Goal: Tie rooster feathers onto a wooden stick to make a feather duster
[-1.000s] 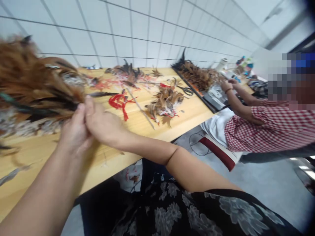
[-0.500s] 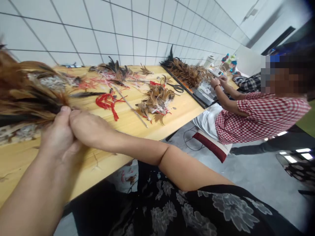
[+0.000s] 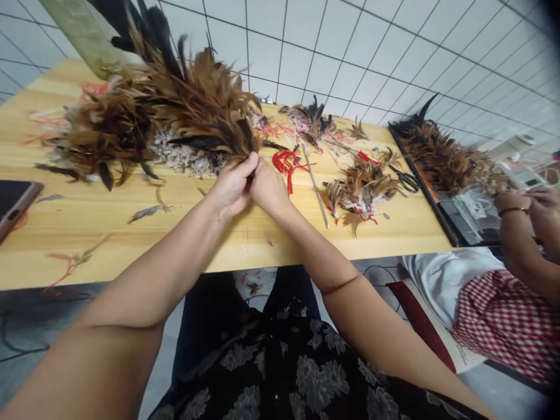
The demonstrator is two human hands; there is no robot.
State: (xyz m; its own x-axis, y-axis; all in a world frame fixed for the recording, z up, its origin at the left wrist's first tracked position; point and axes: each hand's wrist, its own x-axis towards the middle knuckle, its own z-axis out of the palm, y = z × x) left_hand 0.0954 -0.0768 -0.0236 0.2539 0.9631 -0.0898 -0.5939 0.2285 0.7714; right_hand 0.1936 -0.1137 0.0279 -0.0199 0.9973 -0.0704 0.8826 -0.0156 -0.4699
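Both arms stretch forward, forearms converging in a wedge. Left hand (image 3: pixel 234 182) and right hand (image 3: pixel 271 186) meet, both closed on the narrow end of a brown feather bundle (image 3: pixel 196 99); right fingertips hidden. Clock from the hands: bundle fans out toward 10 to 11. Near edge of the table (image 3: pixel 402 230) crosses below at 6, a strip of wood with a few wisps between. Black tray (image 3: pixel 425 185) bounds the side at 3. Count: one phone (image 3: pixel 17 204) at 9, one thin stick (image 3: pixel 317 189) and one pair of scissors (image 3: pixel 406 181) near 3.
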